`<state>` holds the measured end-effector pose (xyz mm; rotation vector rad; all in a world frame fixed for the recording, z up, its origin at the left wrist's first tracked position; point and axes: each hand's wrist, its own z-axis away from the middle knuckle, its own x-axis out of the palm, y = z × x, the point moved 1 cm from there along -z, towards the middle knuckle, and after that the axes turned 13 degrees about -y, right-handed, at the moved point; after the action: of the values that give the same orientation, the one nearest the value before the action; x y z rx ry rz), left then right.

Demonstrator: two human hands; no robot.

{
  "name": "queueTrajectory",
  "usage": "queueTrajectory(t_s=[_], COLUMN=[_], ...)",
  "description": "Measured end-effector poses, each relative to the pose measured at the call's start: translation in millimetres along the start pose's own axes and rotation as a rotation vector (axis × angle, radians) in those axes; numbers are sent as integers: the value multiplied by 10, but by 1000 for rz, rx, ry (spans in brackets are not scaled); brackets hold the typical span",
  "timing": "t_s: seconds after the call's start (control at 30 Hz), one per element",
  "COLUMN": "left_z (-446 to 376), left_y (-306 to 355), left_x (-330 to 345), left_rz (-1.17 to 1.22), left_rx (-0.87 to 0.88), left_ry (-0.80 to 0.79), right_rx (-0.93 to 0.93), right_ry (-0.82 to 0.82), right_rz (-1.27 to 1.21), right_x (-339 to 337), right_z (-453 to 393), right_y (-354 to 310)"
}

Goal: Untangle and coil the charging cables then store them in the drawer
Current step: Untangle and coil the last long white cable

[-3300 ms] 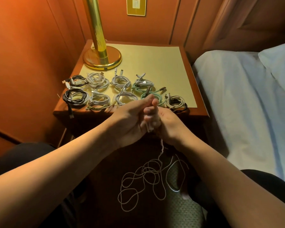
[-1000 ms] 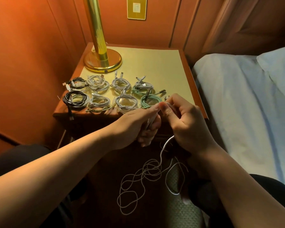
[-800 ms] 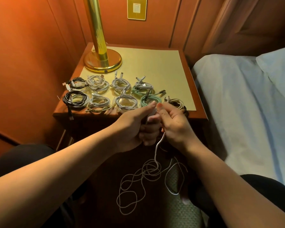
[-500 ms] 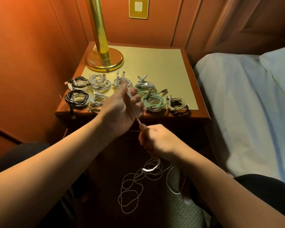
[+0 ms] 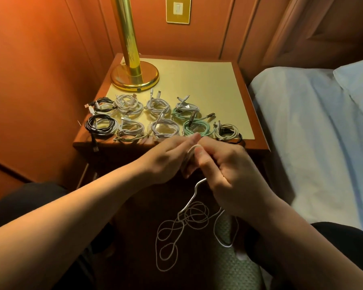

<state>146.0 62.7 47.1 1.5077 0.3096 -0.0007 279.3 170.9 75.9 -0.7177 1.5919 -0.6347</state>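
Observation:
A loose white cable (image 5: 189,218) hangs from both hands and lies in tangled loops on the floor below. My left hand (image 5: 166,158) and my right hand (image 5: 222,166) meet in front of the nightstand's front edge, both gripping the cable's upper end, where a small white loop shows between the fingertips. On the nightstand (image 5: 258,143) lie several coiled cables in two rows: white coils (image 5: 165,127), mint green coils (image 5: 196,127), black coils (image 5: 101,124). The drawer is hidden behind my hands in the dark cabinet front.
A brass lamp base (image 5: 134,77) stands at the nightstand's back left on a yellow mat (image 5: 197,80). A bed with white sheets (image 5: 312,132) lies to the right. Wood-panelled walls close in left and behind. My knees frame the floor space.
My hands were apart half a second ago, the left raised over the coils and the right lower. They have come back together at the nightstand's edge, with a fresh loop at the fingertips.

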Motion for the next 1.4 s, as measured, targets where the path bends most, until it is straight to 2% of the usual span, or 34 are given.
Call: queueTrajectory(t_s=[0.07, 0.17, 0.3, 0.47, 0.53, 0.63, 0.73, 0.83, 0.97, 1.07, 1.13, 1.2, 1.27, 1.4], left_z=[-9, -46, -85, -145, -139, -164, -241, -270, -229, -186, -164, -152, -171, -193], left_y=[19, 29, 34, 52, 82, 90, 60, -21, -90, -52, -55, -42, -21, 39], left_x=[85, 137, 187, 194, 144, 26, -98, -159, -111, -41, 16, 66, 92, 126], left_rz=[103, 205, 356, 650, 827, 1054, 1180, 1018, 414, -64, -247, -202, -41, 117], left_rx=[33, 14, -25, -59, -38, 1, 45, 33, 41, -23, -65, -68, -48, -79], left_ry=[-51, -100, -145, -88, -23, 141, 368, 433, 264, 109, 31, -40, -95, -188], right_rx=[11, 62, 184, 343, 378, 454, 536, 561, 439, 302, 225, 158, 94, 38], right_ry=[82, 164, 119, 3, -6, -38, -197, -321, -390, -277, -180, -117, -75, 88], right_rz=[160, 163, -98, -606, -705, -643, -597, -545, -485, -270, -147, -27, 73, 147], right_x=[-81, -178, -156, 130, 229, 326, 378, 361, 167, -4, -108, -195, -271, -425], right_z=[-13, -31, -110, -262, -287, -281, -255, -198, -84, 8, 54, 72, 68, 33], right_y=[87, 218, 453, 546, 494, 466, 407, 271, 64, -5, 20, 82, 152, 308])
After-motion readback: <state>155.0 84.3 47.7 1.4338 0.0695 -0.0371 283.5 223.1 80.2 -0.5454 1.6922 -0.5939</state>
